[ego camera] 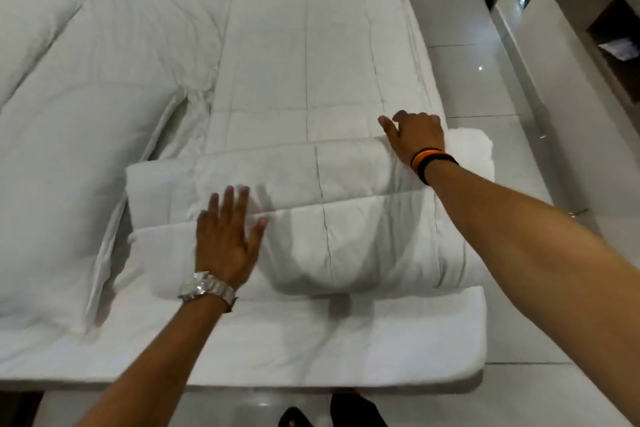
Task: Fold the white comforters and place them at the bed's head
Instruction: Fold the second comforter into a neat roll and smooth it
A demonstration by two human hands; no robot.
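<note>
A white quilted comforter (308, 62) lies as a long strip down the right side of the bed, its near end folded over into a thick bundle (346, 236). My left hand (227, 239), with a silver watch on the wrist, rests flat and open on the left part of the bundle. My right hand (415, 139), with dark bands on the wrist, presses on the bundle's far right corner, fingers curled over the fold. Whether it grips the fabric I cannot tell.
A large white pillow (69, 191) lies to the left of the bundle, another (24, 28) at the far left. The mattress edge (311, 350) runs in front of me. Glossy tiled floor (485, 80) and a dark-niched wall unit (616, 55) are on the right.
</note>
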